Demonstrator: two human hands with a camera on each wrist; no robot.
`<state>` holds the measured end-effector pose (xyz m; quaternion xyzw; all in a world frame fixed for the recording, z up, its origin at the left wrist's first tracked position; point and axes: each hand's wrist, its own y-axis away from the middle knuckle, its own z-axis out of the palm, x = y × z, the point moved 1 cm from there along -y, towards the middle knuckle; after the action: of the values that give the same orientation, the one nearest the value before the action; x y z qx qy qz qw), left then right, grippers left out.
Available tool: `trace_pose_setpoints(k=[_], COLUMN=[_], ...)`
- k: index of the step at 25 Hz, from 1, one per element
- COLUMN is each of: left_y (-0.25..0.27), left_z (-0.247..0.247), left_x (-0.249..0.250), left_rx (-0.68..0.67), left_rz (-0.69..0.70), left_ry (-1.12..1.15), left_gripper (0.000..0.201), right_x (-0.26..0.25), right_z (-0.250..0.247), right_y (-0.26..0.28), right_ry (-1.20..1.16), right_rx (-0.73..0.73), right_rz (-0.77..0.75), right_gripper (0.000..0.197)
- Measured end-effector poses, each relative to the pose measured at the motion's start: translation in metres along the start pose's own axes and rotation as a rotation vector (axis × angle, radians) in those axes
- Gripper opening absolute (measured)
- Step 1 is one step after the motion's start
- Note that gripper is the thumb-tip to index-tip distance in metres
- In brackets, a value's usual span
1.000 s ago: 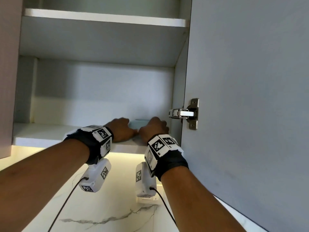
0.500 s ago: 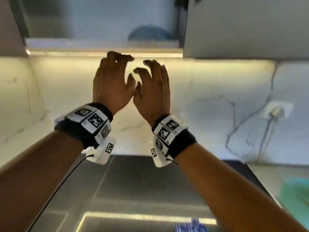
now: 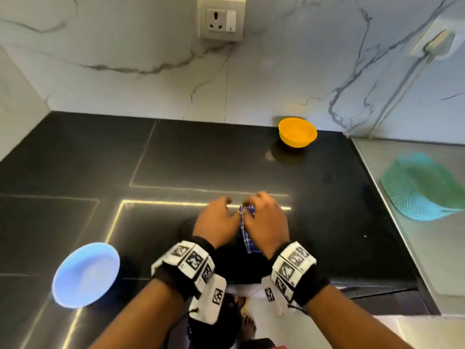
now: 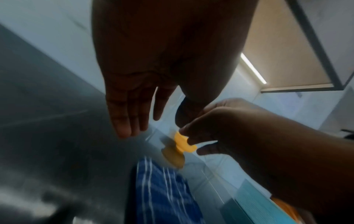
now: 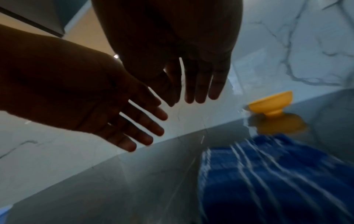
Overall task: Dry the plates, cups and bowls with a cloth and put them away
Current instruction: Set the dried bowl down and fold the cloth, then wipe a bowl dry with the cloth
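Two dishes on black countertop.

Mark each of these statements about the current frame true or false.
1. The bowl stands close to the wall. True.
2. The plate lies to the right of both hands. False: it lies to their left, near the counter's front edge.
3. The left hand holds a cup. False: the wrist views show its fingers straight, holding nothing.
4. A cloth lies on the counter under the hands. True.
5. The right hand touches the bowl. False: the bowl is well beyond it, at the back.
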<state>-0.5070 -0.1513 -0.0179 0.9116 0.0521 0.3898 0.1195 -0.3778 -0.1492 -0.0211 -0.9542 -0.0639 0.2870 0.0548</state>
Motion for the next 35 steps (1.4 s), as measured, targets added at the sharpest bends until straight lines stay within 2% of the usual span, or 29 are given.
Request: trace_pose_setpoints(k=[2,3,4,6,9,11,13,15,18,20,21,23,25,27,28,29,31,33,35], left_y=[0.005,0.008,0.009,0.008,-0.004,-0.006,-0.003,0.001,0.014,0.028,0.035,0.045,0.059,0.072,0.08,0.087,0.097,0.11,0.129], left_z=[0.038,0.052,0.065,0.085,0.107,0.108,0.103,0.092,0.068,0.053,0.045,0.033,0.022,0.013,0.008,0.003,-0.009,-0.021,-0.035], left_x=[-0.009,-0.01,-0.011,-0.009,-0.011,-0.002,0.012,0.022,0.024,0.019,0.018,0.011,0.001,-0.011,-0.016,-0.021,-0.041,-0.069,-0.105], left_rx=[-0.093,-0.109,-0.112,-0.08,0.015,0.046,0.086,0.143,0.202,0.204,0.221,0.272,0.314,0.306,0.278,0.241,0.196,0.316,0.631], left_rz=[-0.149,-0.207,-0.26,-0.354,-0.439,-0.432,-0.417,-0.396,-0.318,-0.275,-0.255,-0.241,-0.226,-0.183,-0.148,-0.112,-0.087,-0.112,-0.23], left_ry=[0.101,0.18,0.266,0.431,0.625,0.635,0.584,0.598,0.583,0.535,0.541,0.625,0.695,0.667,0.645,0.616,0.54,0.494,0.392], left_gripper=[0.044,0.044,0.042,0.045,0.067,0.053,0.033,0.028,0.02,0.015,0.015,0.017,0.033,0.049,0.048,0.042,0.033,0.036,0.04], right_x=[0.032,0.043,0.051,0.06,0.068,0.074,0.086,0.096,0.084,0.066,0.059,0.046,0.026,0.007,-0.002,-0.01,-0.021,-0.033,-0.034], right_z=[0.015,0.023,0.03,0.038,0.029,0.016,0.007,-0.001,-0.014,-0.005,0.004,0.022,0.033,0.04,0.041,0.043,0.05,0.052,0.059], right_y=[0.022,0.032,0.041,0.056,0.064,0.062,0.059,0.053,0.042,0.035,0.032,0.029,0.031,0.032,0.031,0.029,0.023,0.022,0.015], right_ry=[0.095,0.117,0.13,0.119,-0.036,-0.231,-0.329,-0.333,-0.714,-0.92,-0.967,-1.092,-1.221,-1.298,-1.321,-1.337,-1.374,-1.413,-1.45], right_rx=[-0.167,-0.25,-0.294,-0.268,-0.294,-0.362,-0.317,-0.284,-0.47,-0.569,-0.578,-0.624,-0.72,-0.781,-0.798,-0.816,-0.886,-0.972,-0.973], right_rz=[0.164,0.187,0.177,0.097,0.023,0.047,0.018,-0.028,0.117,0.165,0.157,0.162,0.232,0.286,0.29,0.289,0.309,0.366,0.428], right_gripper=[0.023,0.026,0.029,0.031,0.041,0.049,0.051,0.056,0.085,0.091,0.089,0.066,0.057,0.082,0.092,0.087,0.053,0.049,0.058])
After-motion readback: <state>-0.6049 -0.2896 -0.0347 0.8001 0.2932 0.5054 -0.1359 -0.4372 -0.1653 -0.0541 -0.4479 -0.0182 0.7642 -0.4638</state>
